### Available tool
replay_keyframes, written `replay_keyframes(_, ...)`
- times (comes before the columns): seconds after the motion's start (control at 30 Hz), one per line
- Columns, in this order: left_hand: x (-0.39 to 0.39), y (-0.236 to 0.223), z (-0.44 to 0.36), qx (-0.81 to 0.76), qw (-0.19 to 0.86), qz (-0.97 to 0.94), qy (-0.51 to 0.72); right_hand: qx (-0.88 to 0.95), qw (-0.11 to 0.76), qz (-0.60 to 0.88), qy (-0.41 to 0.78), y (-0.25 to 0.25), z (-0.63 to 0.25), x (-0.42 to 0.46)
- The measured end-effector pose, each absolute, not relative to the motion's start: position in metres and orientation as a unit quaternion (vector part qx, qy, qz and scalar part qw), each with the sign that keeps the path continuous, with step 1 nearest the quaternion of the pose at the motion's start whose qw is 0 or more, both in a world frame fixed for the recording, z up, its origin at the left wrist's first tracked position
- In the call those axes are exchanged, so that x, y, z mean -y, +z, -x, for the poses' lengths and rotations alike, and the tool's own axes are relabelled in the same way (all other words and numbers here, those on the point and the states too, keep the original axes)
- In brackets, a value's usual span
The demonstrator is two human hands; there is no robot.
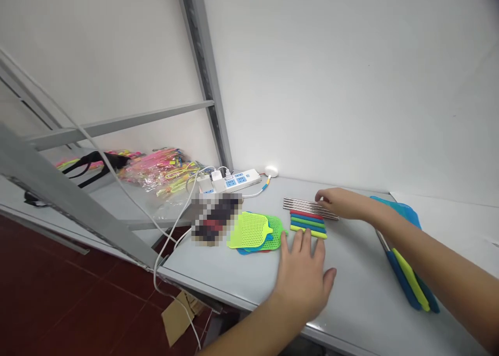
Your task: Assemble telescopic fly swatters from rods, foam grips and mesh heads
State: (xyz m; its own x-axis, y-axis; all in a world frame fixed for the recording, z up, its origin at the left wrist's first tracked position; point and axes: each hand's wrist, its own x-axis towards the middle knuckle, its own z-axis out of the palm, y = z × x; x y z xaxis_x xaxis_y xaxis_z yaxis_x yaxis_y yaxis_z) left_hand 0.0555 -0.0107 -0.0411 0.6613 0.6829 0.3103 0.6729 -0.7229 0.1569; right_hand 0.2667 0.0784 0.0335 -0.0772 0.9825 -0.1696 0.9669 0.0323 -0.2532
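My left hand (pixel 301 277) lies palm down on the pale grey tabletop (pixel 362 288), fingers spread, its fingertips just short of a stack of coloured strips (pixel 307 224) in red, blue, green and yellow. My right hand (pixel 338 203) reaches across from the right and rests on the end of a row of steel rods (pixel 307 208). Left of the strips lie green and blue mesh fly swatter heads (pixel 251 231). Further right, several swatters with long coloured handles (pixel 407 275) lie beside a blue mesh head (pixel 397 210).
A white power strip (pixel 234 181) with plugged-in adapters and white cables stands against the wall. A pixelated object (pixel 215 219) sits beside it. Pink and yellow items in clear plastic (pixel 159 171) lie on a lower shelf behind a grey metal frame (pixel 78 189).
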Motion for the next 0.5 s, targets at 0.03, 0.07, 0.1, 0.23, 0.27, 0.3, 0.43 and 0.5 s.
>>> replay_keyframes(0.03,0.011,-0.041,-0.055,-0.37,0.014,-0.911,0.18,0.722,0.023,0.674,0.154,0.028,-0.268,-0.093)
replay_keyframes(0.07,0.011,-0.041,-0.055,-0.368,0.014,-0.911,0.185,0.728,0.02,0.667,0.157,0.023,-0.269,-0.105)
replay_keyframes(0.1,0.011,-0.041,-0.055,-0.365,0.015,-0.911,0.19,0.733,0.017,0.66,0.162,0.018,-0.27,-0.114)
replay_keyframes(0.23,0.01,-0.043,-0.054,-0.357,0.013,-0.91,0.21,0.744,0.019,0.646,0.17,0.004,-0.272,-0.134)
replay_keyframes(0.27,0.01,-0.044,-0.054,-0.354,0.014,-0.911,0.212,0.744,0.021,0.646,0.168,0.002,-0.272,-0.136)
replay_keyframes(0.3,0.01,-0.045,-0.054,-0.351,0.017,-0.912,0.211,0.745,0.023,0.646,0.165,0.001,-0.273,-0.137)
replay_keyframes(0.43,0.01,-0.047,-0.055,-0.349,0.03,-0.913,0.209,0.742,0.043,0.654,0.141,0.008,-0.273,-0.132)
replay_keyframes(0.5,0.01,-0.047,-0.056,-0.358,0.029,-0.908,0.216,0.737,0.067,0.662,0.12,0.02,-0.273,-0.122)
